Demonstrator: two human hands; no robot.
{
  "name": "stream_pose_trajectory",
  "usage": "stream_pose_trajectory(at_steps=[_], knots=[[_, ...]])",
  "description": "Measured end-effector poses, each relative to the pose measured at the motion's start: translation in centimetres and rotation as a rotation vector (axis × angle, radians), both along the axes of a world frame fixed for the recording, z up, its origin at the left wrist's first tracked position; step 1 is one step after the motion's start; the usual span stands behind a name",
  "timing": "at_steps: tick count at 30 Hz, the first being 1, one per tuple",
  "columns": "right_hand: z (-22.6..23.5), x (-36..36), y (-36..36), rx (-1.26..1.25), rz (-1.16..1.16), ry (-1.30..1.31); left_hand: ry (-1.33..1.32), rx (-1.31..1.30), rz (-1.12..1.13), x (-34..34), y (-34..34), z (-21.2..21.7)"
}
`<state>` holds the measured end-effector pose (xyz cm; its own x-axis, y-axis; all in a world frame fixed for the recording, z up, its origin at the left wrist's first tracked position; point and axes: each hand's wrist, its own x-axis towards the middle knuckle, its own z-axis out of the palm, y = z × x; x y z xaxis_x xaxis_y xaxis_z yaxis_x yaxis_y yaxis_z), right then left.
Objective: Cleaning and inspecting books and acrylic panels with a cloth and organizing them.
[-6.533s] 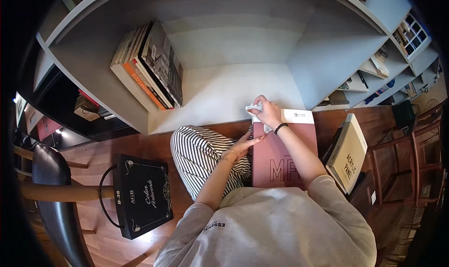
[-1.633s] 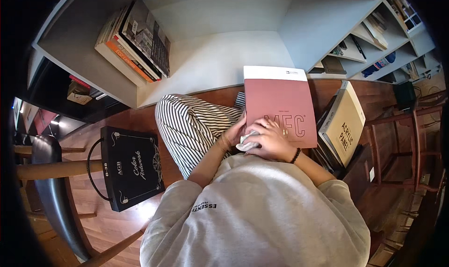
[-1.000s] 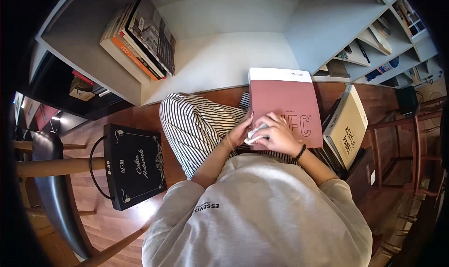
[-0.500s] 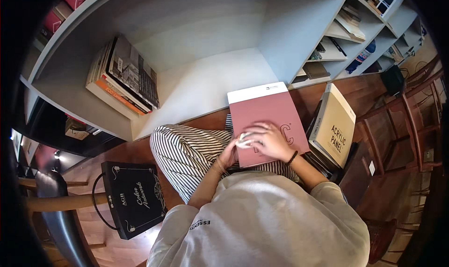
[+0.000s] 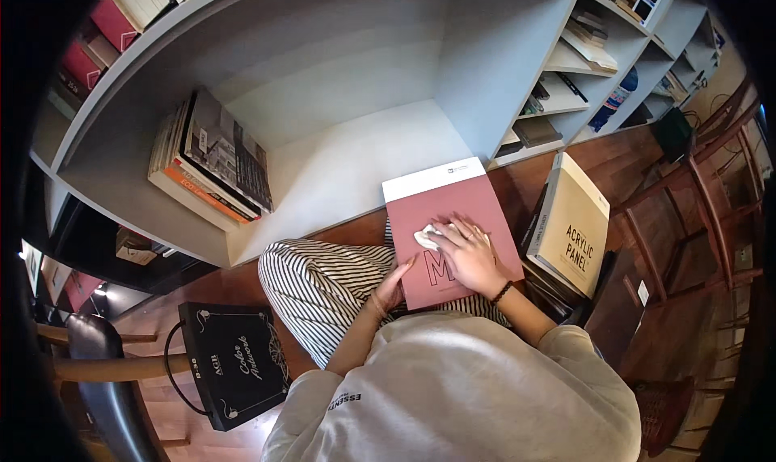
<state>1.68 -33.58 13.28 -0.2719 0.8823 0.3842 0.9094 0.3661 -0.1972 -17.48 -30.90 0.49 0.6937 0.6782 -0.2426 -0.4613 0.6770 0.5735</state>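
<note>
A large pink catalogue [image 5: 412, 219] with a white top band rests on my lap, its far end by the front edge of the shelf. My right hand [image 5: 470, 261] lies over the middle of the cover, fingers bent onto a crumpled white cloth [image 5: 433, 237] pressed against it. Some of the cloth is hidden under the fingers. At the near left edge, my left hand [image 5: 391, 287] grips the catalogue, thumb along the edge and the other fingers mostly out of sight.
A beige sample binder [image 5: 575, 227] leans on other dark binders to my right. A shelf compartment [image 5: 356, 151] ahead holds upright books [image 5: 214, 159] at its left. A black carrying case [image 5: 234, 361] lies left on the wooden floor. Chairs [image 5: 695, 219] stand at right.
My right hand has moved the cloth slightly away from me over the cover. My left hand has drawn back from beside the cloth to the catalogue's left edge.
</note>
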Motion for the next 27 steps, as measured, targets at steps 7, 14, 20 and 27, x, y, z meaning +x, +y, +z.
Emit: stream_pose_trajectory(at_steps=[7,14,20,27], knots=[[-0.5,1.8,2.9,-0.068,-0.052,-0.010,-0.012,0.019,-0.010,-0.5,0.1,0.0],[-1.5,7.5,10.9,-0.044,-0.197,-0.041,0.036,-0.039,-0.016,-0.3,0.0,0.6],[-1.0,6.0,7.5,0.008,-0.148,-0.106,0.052,0.035,-0.003,-0.1,-0.1,1.0],[1.7,2.9,-0.6,-0.010,-0.041,-0.152,0.032,0.021,-0.034,0.0,0.3,0.3]])
